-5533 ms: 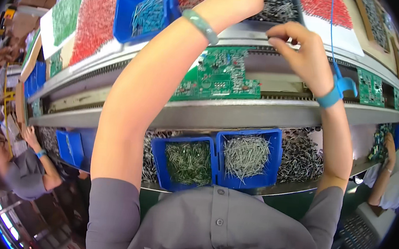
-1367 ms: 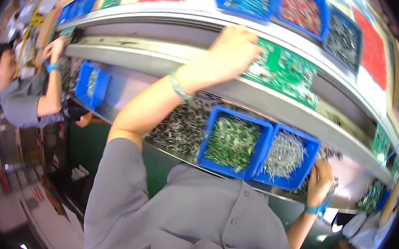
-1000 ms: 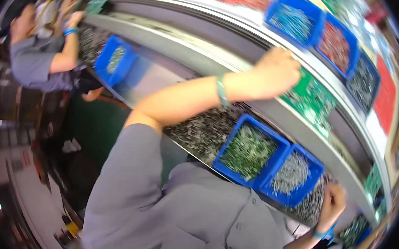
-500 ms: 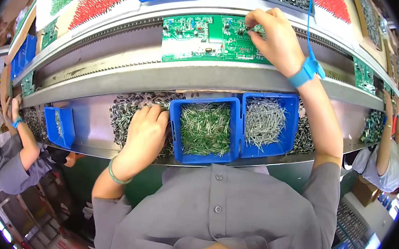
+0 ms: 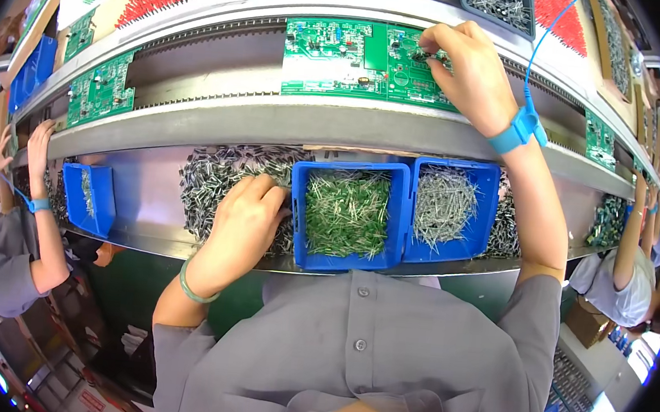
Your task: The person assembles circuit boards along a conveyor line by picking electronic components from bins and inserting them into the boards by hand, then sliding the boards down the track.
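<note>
- Nearest, curled low over a pile of dark leaded parts (image 5: 210, 184): left hand (image 5: 246, 221), fingers bent down — cannot tell whether grasping any, with tips hidden.
- At 3 o'clock from those fingers, just beside: blue bin (image 5: 296, 215) of green parts.
- Beyond, running from 9 to 3 o'clock: metal rail (image 5: 275, 119).
- Past that, at 1 o'clock from the left fingers, well apart: green circuit board (image 5: 376, 61), long axis along the rail.
- Nearer to the board, over its 3 o'clock end: right hand (image 5: 475, 77), thumb and forefinger bent close around a small dark part (image 5: 422, 56) — cannot tell whether gripped or seated. Under those fingertips: the board, stretching mostly toward 9 o'clock.
</note>
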{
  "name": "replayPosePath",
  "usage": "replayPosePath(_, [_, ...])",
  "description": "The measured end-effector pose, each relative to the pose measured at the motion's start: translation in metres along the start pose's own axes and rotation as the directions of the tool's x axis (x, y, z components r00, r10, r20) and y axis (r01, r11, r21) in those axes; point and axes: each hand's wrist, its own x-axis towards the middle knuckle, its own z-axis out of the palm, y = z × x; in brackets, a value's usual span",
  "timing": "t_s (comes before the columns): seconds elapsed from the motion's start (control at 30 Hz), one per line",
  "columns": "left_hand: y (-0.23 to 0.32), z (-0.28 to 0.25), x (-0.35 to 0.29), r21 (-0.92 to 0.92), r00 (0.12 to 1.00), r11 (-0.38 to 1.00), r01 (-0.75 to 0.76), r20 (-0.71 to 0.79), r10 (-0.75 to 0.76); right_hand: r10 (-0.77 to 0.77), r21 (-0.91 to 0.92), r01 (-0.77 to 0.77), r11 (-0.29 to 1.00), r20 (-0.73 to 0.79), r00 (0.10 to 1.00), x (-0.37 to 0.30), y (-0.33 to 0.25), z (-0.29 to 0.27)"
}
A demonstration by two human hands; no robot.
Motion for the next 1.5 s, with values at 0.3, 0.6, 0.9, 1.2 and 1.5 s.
replayPosePath(0.3, [0.004,-0.005,0.0,-0.126,0.991,0.99,0.07,-0.105,-0.084,-0.089,-0.037,0.089,0.995,0.002,0.996,0.002,0.0,0.001])
replayPosePath(0.6, [-0.003,-0.005,-0.007,-0.042,0.964,0.996,0.074,-0.253,-0.082,-0.026,0.027,0.025,0.999,0.032,0.999,0.0,0.004,0.005])
replayPosePath(0.9, [-0.001,-0.04,0.05,-0.199,0.937,0.979,0.046,-0.33,-0.111,0.124,0.05,-0.119,0.992,-0.094,0.988,-0.038,-0.024,-0.036])
replayPosePath(1.2, [-0.031,-0.034,0.136,0.069,0.897,0.997,-0.022,-0.44,0.051,0.524,-0.131,-0.513,0.848,0.353,0.776,-0.201,-0.055,-0.084])
replayPosePath(1.5, [-0.025,-0.018,0.146,-0.042,0.904,0.997,0.062,-0.421,-0.074,0.551,-0.071,-0.567,0.82,0.361,0.752,-0.209,-0.071,-0.064])
